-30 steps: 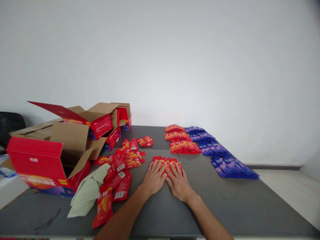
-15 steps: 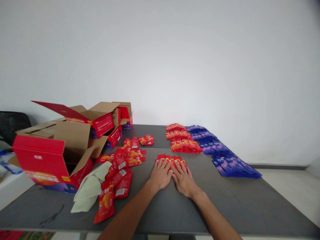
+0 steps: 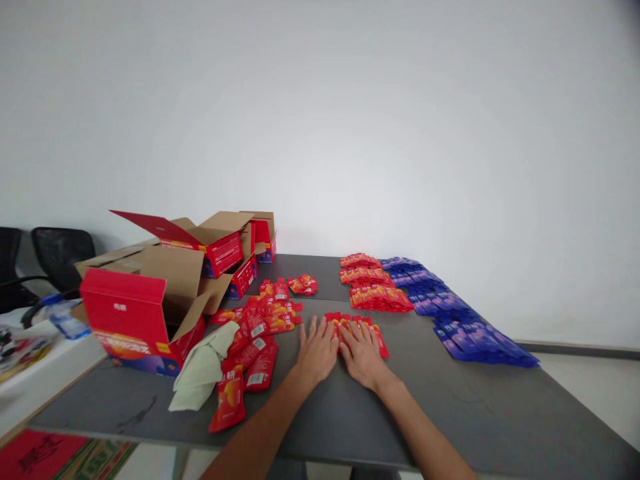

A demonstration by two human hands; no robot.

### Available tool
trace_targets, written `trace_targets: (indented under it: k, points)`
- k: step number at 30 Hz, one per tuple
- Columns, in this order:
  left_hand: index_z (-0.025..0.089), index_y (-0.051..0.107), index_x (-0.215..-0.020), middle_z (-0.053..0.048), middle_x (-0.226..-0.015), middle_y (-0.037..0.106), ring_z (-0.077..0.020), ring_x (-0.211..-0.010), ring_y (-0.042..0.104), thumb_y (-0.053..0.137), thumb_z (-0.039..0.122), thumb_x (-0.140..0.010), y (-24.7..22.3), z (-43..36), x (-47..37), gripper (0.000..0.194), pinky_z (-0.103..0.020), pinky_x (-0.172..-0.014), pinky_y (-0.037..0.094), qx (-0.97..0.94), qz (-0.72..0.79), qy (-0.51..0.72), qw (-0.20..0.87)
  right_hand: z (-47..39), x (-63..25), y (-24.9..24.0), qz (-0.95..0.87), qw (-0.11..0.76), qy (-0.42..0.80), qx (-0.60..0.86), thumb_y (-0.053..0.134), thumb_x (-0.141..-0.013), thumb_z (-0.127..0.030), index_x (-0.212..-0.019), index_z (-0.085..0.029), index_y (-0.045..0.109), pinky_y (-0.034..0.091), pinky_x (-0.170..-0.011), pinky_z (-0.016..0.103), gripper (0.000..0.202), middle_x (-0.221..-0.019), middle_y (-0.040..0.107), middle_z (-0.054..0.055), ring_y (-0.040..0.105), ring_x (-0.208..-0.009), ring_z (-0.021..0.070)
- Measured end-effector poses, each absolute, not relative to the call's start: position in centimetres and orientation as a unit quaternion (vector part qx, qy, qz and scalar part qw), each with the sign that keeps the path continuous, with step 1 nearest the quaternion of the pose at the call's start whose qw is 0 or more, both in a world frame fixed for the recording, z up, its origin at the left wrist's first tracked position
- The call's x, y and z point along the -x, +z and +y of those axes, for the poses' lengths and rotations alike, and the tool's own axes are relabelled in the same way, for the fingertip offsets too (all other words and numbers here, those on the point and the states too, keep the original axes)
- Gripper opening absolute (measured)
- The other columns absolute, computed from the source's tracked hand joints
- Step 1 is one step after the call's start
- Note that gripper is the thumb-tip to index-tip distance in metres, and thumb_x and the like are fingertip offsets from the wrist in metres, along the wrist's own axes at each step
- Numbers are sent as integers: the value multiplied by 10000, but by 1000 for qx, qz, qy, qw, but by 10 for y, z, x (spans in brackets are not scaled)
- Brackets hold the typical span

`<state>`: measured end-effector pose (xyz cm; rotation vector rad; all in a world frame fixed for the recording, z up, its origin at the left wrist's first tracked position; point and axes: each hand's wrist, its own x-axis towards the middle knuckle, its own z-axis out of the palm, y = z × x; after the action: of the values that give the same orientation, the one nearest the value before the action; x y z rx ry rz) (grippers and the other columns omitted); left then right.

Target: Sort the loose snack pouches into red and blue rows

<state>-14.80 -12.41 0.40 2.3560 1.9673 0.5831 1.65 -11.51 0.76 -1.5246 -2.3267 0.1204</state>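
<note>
**Our left hand (image 3: pixel 319 351) and right hand (image 3: pixel 361 355) at the red row (image 3: pixel 376 335)**

Nearest to us, on the grey table (image 3: pixel 400 420), one red packet (image 3: pixel 230 400) lies at the left, close to the front edge. Just beyond it are the pale cloth (image 3: pixel 203 370) and more red packets (image 3: pixel 257 340), overlapping each other. In the middle, both our hands are wide, palms down, with the fingers spread. The right hand lies over the red row; the left hand is at its left end, and we cannot tell how firmly it touches. The row lies flat in front of us. To the left stands the front box (image 3: pixel 125 320), with its flaps raised. To the right are the blue piles (image 3: pixel 483 340), and farther, beside them, the red piles (image 3: pixel 381 297). Farther at left are the other boxes (image 3: pixel 225 253), and behind all is the white wall (image 3: pixel 320 133).
</note>
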Motion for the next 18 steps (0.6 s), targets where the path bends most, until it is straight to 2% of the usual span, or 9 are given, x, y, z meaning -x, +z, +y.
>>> trace_targets:
  k: [4, 7, 11, 14, 18]
  points:
    - [113, 595, -1232, -214, -1352, 512, -360, -1282, 417, 476, 243, -862, 9, -136, 176, 410, -543, -1062, 283, -688, 703, 171, -64, -123, 18, 19, -840, 213, 41, 498, 336, -963, -347, -1339, -255, 532, 243, -1100, 466, 433, -1467, 431, 71, 292, -1368, 295]
    - [81, 633, -1134, -240, -1205, 572, -371, -1140, 506, 578, 193, -773, 11, -146, 198, 382, -526, -956, 376, -646, 743, 144, -97, -130, 42, 27, -852, 231, 45, 468, 358, -949, -301, -1256, -239, 592, 297, -1061, 424, 391, -1401, 491, 78, 364, -1295, 285]
    - [68, 662, -1061, -244, -1083, 604, -365, -1055, 548, 513, 142, -816, 10, -156, 217, 296, -515, -867, 438, -616, 766, 130, -131, -139, 62, 31, -865, 238, 44, 439, 378, -926, -230, -1189, -228, 629, 302, -1043, 398, 363, -1339, 530, 83, 411, -1233, 268]
    - [65, 669, -1041, -241, -1042, 620, -349, -1014, 585, 433, 114, -859, 10, -158, 224, 301, -468, -769, 499, -605, 773, 121, -149, -144, 68, 28, -872, 232, 47, 428, 409, -893, -175, -1115, -212, 655, 309, -1026, 384, 333, -1278, 561, 85, 441, -1182, 254]
    - [93, 686, -1024, -207, -979, 675, -293, -925, 647, 458, 138, -878, 17, -152, 228, 274, -396, -726, 537, -604, 783, 72, -131, -148, 65, 22, -876, 222, 56, 425, 450, -863, -148, -1024, -193, 670, 336, -985, 360, 276, -1222, 583, 89, 464, -1126, 241]
